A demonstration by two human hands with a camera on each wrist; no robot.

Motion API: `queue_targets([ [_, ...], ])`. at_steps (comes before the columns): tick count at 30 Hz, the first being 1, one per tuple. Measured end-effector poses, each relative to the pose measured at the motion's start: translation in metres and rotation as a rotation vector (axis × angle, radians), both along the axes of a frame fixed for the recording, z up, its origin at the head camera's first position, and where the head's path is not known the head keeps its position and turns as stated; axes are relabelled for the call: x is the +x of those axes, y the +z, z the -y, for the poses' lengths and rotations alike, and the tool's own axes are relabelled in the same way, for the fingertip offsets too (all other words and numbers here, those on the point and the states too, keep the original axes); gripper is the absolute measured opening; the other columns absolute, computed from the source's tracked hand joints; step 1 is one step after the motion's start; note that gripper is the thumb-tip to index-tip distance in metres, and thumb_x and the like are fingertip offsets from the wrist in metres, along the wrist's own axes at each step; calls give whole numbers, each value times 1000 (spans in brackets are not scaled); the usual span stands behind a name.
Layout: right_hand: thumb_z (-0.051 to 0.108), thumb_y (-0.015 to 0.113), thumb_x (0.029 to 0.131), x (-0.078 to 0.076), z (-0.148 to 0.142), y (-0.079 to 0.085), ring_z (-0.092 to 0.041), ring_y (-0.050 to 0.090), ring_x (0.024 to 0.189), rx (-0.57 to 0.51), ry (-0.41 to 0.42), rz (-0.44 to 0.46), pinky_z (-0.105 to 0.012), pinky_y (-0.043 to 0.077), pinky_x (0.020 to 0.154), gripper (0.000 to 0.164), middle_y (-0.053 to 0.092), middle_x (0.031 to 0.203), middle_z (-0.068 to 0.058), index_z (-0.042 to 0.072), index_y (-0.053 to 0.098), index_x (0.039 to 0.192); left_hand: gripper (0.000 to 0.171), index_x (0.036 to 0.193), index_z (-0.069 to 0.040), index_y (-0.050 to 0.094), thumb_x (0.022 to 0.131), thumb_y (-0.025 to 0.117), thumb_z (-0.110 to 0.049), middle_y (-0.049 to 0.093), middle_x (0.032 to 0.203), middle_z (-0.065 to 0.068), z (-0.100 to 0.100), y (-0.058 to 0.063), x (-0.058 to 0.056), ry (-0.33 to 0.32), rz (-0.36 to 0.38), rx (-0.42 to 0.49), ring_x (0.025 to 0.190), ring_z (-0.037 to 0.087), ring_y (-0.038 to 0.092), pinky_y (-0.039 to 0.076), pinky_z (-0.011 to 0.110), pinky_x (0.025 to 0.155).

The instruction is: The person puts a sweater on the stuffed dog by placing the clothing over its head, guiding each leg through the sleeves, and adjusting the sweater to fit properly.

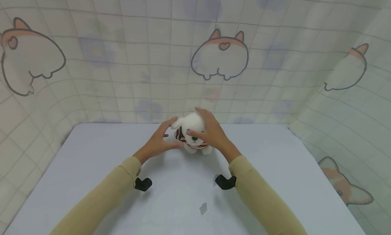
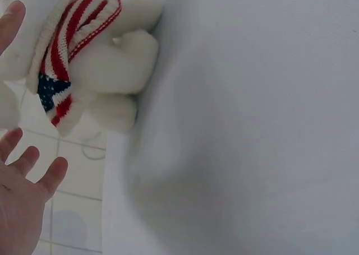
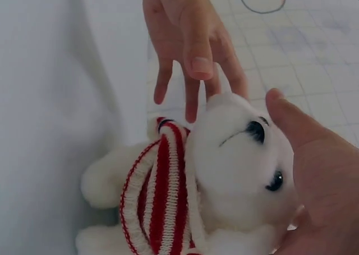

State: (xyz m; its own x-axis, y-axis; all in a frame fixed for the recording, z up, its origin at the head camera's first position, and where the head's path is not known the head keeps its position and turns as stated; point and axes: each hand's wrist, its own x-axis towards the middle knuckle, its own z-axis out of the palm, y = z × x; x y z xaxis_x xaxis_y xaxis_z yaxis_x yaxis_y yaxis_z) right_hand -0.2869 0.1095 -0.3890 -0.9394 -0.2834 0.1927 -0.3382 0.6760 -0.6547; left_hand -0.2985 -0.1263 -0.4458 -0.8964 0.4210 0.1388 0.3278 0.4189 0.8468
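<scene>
A white plush dog (image 1: 192, 121) in a red-and-white striped knitted garment stands at the far edge of the white table. My right hand (image 1: 215, 133) holds its head, thumb across the face and fingers reaching over the back. In the right wrist view, this palm (image 3: 328, 182) lies against the side of the head, close to one black eye. My left hand (image 1: 157, 141) is spread on the other side, fingertips close to the ear and body. The left wrist view shows a starry blue patch on the garment (image 2: 56, 87) and the left fingers extended apart.
The white tabletop (image 1: 171, 201) ends at a wall covering (image 1: 122, 69) with a grid and cartoon corgi prints. A small grey mark (image 1: 203, 208) shows on the table near me. Black wrist pieces (image 1: 143, 184) stick out below both tan sleeves.
</scene>
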Motion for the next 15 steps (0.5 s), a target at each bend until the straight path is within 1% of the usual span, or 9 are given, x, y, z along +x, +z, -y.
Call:
queue_targets([
  [3,50,74,80,-4,2,1,-30,49,128,40,-43,67,-54,49,95,89,39,150,-7,27,27,152,101,153,-34,21,73,83,-42,26,157,-4,-1,-3,1,-8,11,17,141,24,31,42,52,106],
  [5,48,74,80,-6,3,0,-32,53,123,45,-58,81,-54,51,92,88,46,144,-10,25,29,151,101,153,-33,21,73,83,-42,25,157,-4,-1,-5,2,-8,16,18,141,26,31,43,52,105],
  [7,45,75,80,-6,3,-1,-33,55,120,40,-78,72,-54,51,91,84,50,139,-12,23,31,149,102,153,-33,22,73,83,-42,24,157,-4,0,-7,2,-5,21,17,142,29,30,44,52,104],
  [9,42,75,81,-7,4,-3,-32,55,119,19,-84,40,-53,52,90,81,52,137,-11,21,35,147,102,153,-33,22,72,84,-43,24,158,-4,2,-8,2,-4,22,21,143,31,30,44,53,103],
  [12,39,76,81,-6,6,-2,-32,56,119,-28,-91,13,-53,53,89,77,53,137,-11,19,38,145,104,153,-34,21,71,85,-43,24,158,-3,4,-8,2,1,18,28,142,32,30,45,52,102],
  [15,39,76,81,-4,9,2,-32,56,118,-83,-88,13,-53,53,89,76,53,138,-9,20,39,144,108,153,-38,18,69,86,-43,23,158,-4,7,-9,3,9,27,36,143,30,30,45,51,103],
])
